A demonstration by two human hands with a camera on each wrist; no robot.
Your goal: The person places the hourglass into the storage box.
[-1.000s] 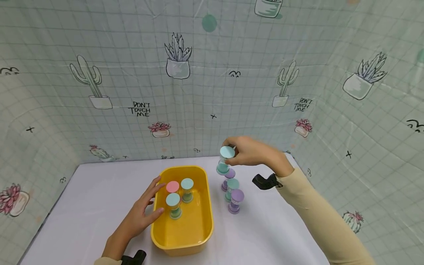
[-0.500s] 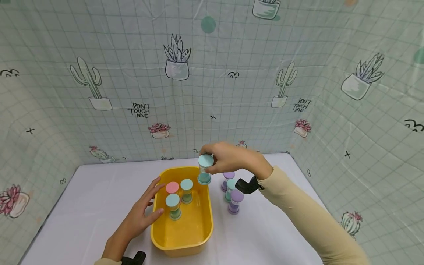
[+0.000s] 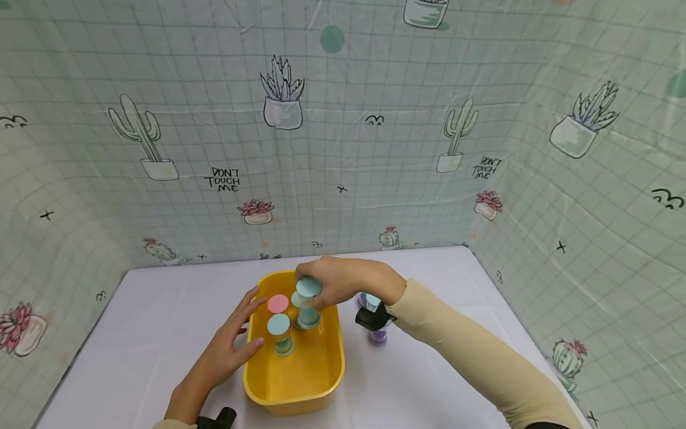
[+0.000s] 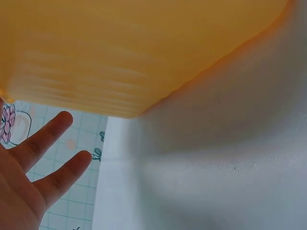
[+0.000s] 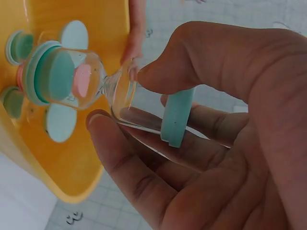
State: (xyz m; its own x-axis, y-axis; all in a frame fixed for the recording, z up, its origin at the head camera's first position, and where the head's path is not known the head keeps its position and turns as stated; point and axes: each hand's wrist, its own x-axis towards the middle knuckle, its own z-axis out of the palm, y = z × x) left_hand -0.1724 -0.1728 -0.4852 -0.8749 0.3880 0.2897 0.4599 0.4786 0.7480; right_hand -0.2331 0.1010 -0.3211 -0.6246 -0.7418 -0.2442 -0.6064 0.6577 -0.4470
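My right hand [image 3: 343, 279] grips a teal-capped hourglass [image 3: 308, 288] over the back half of a yellow bin [image 3: 305, 372]. In the right wrist view, thumb and fingers are curled round its upper bulb and cap, and teal sand fills the lower bulb. Inside the bin stand a pink-capped hourglass [image 3: 278, 304], a light-blue-capped hourglass [image 3: 279, 325] in front of it, and another light-blue-capped hourglass [image 3: 295, 299], partly hidden by the held one. At the bin's left side, my left hand [image 3: 222, 351] has its fingers spread, with fingertips and thumb at the rim.
Right of the bin, several hourglasses stand on the white table [image 3: 429, 369], mostly hidden behind the right wrist; a purple one [image 3: 378, 338] and a teal cap [image 3: 372, 301] show. A cactus-print cloth [image 3: 343, 149] encloses the back and sides.
My right hand has carried the teal-capped hourglass leftward from above the hourglasses on the table to over the bin, and lowered it. The left hand stays in place.
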